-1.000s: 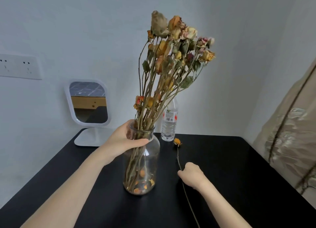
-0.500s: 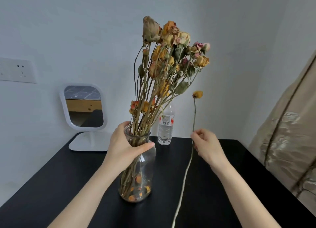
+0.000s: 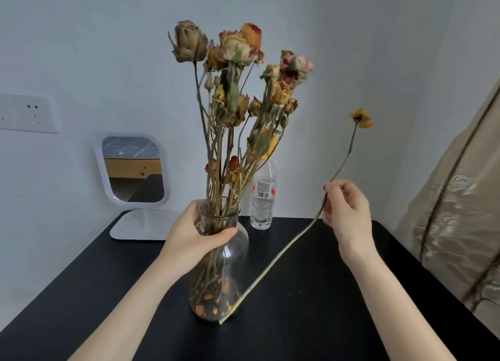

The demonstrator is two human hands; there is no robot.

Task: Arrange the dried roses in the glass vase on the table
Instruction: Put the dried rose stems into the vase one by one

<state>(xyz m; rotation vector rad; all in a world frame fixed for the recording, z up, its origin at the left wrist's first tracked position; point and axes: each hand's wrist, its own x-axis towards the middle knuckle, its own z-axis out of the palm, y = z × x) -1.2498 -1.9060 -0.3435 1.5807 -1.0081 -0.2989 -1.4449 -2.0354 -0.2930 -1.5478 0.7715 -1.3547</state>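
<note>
A clear glass vase [image 3: 216, 287] stands on the black table [image 3: 311, 320], holding several dried roses [image 3: 238, 89] in yellow, orange and pink; loose petals lie in its bottom. My left hand [image 3: 194, 233] is wrapped around the vase's neck. My right hand [image 3: 346, 211] pinches a single dried rose stem [image 3: 281, 255] well above its cut end. That stem slants up to the right, with its small yellow bloom [image 3: 361, 117] in the air and its lower end close by the vase's base.
A white table mirror [image 3: 132, 171] stands at the back left. A clear plastic water bottle [image 3: 262, 198] is behind the vase. A wall socket [image 3: 27, 113] is on the left wall. Beige fabric [image 3: 460, 211] hangs along the table's right edge.
My right hand picked the single rose up off the table and has swung it to a slant, bloom out to the right. My left hand stayed on the vase neck.
</note>
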